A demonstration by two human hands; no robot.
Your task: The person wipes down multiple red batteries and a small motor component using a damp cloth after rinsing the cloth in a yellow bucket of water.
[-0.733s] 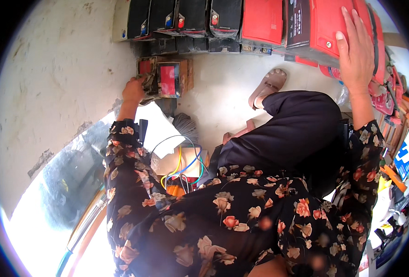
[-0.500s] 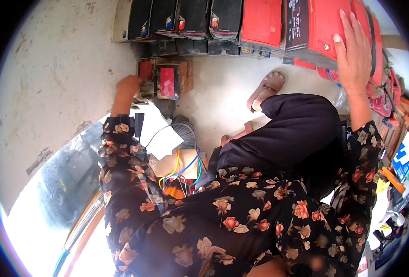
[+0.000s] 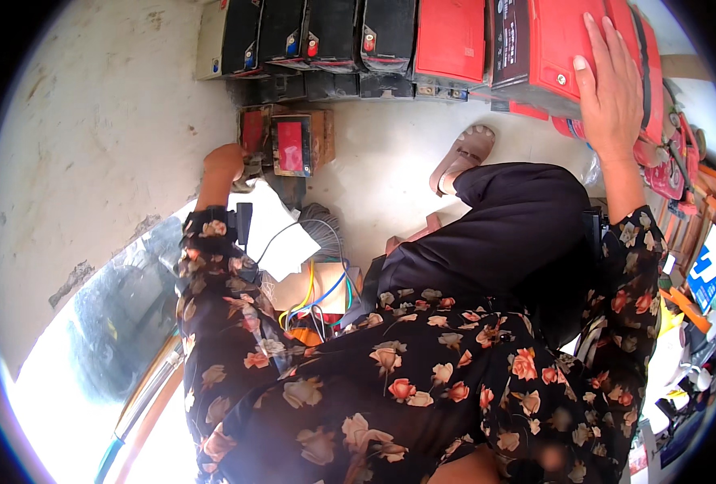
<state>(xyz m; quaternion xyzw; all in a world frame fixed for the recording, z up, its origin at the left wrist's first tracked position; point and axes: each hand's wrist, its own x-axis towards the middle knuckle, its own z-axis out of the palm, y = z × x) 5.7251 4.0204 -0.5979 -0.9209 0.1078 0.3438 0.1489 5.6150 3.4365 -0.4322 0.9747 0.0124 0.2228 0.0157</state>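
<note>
My right hand (image 3: 611, 101) lies with fingers stretched along a big red battery (image 3: 553, 44) at the upper right. My left hand (image 3: 223, 165) is closed beside a small dark object (image 3: 251, 168) near the wall; what its fingers grip is hidden. Just right of it are two small worn batteries, one with a red front (image 3: 292, 148), the other (image 3: 252, 131) partly behind. Black batteries (image 3: 330, 28) and another red one (image 3: 449, 40) stand in rows along the top.
A pale wall (image 3: 92, 137) runs down the left. White paper (image 3: 273, 234), coiled grey cable (image 3: 322, 234) and colored wires (image 3: 309, 294) lie below my left hand. My sandaled foot (image 3: 463, 153) is on the pale floor (image 3: 378, 145). Red tools and clutter (image 3: 681, 306) crowd the right edge.
My left hand has shifted a little left from its earlier place, its fingers now less visible. My right hand stays on the red battery, slightly left in view along with the batteries.
</note>
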